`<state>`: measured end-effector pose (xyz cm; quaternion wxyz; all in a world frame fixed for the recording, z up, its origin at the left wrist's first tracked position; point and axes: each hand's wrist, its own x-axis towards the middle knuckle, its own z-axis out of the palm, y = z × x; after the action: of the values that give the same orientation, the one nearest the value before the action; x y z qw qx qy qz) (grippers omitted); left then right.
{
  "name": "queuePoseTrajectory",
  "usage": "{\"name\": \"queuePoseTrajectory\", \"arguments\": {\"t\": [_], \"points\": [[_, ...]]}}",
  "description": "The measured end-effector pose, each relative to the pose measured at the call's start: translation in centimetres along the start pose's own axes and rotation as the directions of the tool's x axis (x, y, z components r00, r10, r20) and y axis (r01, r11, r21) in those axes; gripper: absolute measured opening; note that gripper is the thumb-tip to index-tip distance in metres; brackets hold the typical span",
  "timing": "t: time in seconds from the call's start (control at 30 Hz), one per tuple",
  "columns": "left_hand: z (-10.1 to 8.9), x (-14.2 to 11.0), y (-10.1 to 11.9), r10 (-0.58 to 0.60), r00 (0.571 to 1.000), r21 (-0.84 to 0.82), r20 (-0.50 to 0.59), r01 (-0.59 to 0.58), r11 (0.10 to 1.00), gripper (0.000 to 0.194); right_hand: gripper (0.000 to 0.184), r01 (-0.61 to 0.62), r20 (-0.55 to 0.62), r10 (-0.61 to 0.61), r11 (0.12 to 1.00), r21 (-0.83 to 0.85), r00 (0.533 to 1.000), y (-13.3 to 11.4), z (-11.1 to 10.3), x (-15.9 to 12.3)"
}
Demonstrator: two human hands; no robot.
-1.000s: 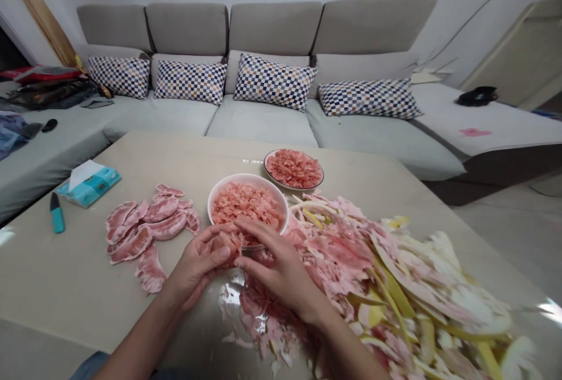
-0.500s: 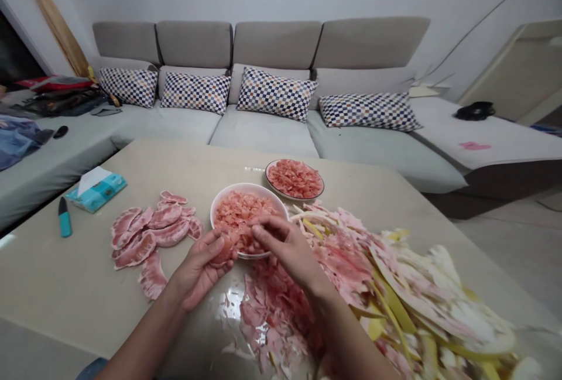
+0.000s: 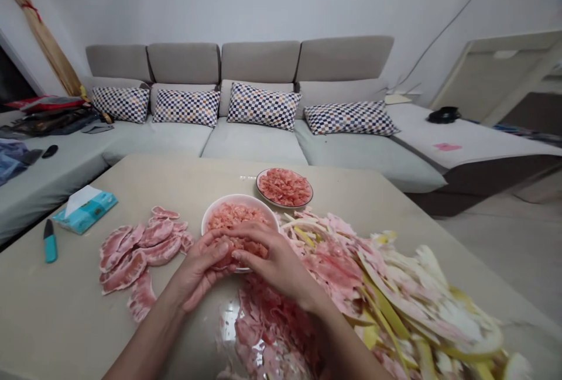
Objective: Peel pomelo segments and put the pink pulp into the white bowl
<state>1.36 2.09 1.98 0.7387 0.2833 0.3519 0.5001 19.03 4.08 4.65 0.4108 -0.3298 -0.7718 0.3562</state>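
Holding a peeled piece of fruit (image 3: 225, 253) just over the near edge of the white bowl (image 3: 204, 223), your left hand (image 3: 205, 266) has its thumb and fingers closed around it. Your right hand (image 3: 274, 257) meets it from three o'clock, fingers curled over and thumb against the piece; you cannot tell whether they pinch any of it. From your hands, the bowl lies at twelve o'clock, partly covered by them and full of pink fruit bits (image 3: 239, 214). A plate (image 3: 284, 205) heaped with more fruit (image 3: 284, 187) sits just beyond it at one o'clock. At nine o'clock, unpeeled wedges (image 3: 160, 233) lie clustered on the counter (image 3: 57, 315), with a knife (image 3: 50, 246) farther out the same way and a tissue pack (image 3: 94, 209) beside it, toward ten. Pink skins (image 3: 267, 321) litter five o'clock, joining a heap of rinds (image 3: 421, 298) between three and four.
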Motion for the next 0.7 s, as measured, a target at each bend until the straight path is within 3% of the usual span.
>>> {"name": "queuePoseTrajectory", "arguments": {"t": [0.17, 0.27, 0.4, 0.5, 0.6, 0.7], "points": [[-0.2, 0.2, -0.1, 0.037, 0.997, -0.039, -0.066, -0.039, 0.998, 0.042, 0.009, -0.052, -0.076, 0.056, 0.997, 0.057, 0.996, 0.0, 0.3, 0.1], [-0.3, 0.0, -0.1, 0.038, 0.996, -0.074, -0.081, -0.044, 0.996, 0.047, 0.006, -0.138, -0.068, 0.153, 0.973, 0.186, 0.986, 0.2, 0.3, 0.2], [-0.4, -0.1, -0.1, 0.031, 0.998, -0.089, -0.052, -0.036, 0.995, 0.046, 0.017, -0.305, 0.004, 0.343, 0.828, 0.47, 0.939, 1.1, 0.6, 0.2], [-0.5, 0.0, -0.2, 0.026, 0.998, -0.099, -0.049, -0.031, 0.995, 0.047, 0.025, -0.36, 0.06, 0.422, 0.681, 0.638, 0.905, 1.9, 0.9, 0.2], [-0.8, 0.1, -0.3, 0.018, 0.999, -0.102, -0.044, -0.022, 0.995, 0.048, 0.028, -0.372, 0.067, 0.474, 0.589, 0.717, 0.878, 2.4, 1.0, 0.2], [-0.9, 0.1, -0.3, 0.022, 0.999, -0.106, -0.03, -0.025, 0.994, 0.046, 0.028, -0.378, 0.082, 0.482, 0.559, 0.738, 0.872, 2.5, 0.9, 0.2]]}}
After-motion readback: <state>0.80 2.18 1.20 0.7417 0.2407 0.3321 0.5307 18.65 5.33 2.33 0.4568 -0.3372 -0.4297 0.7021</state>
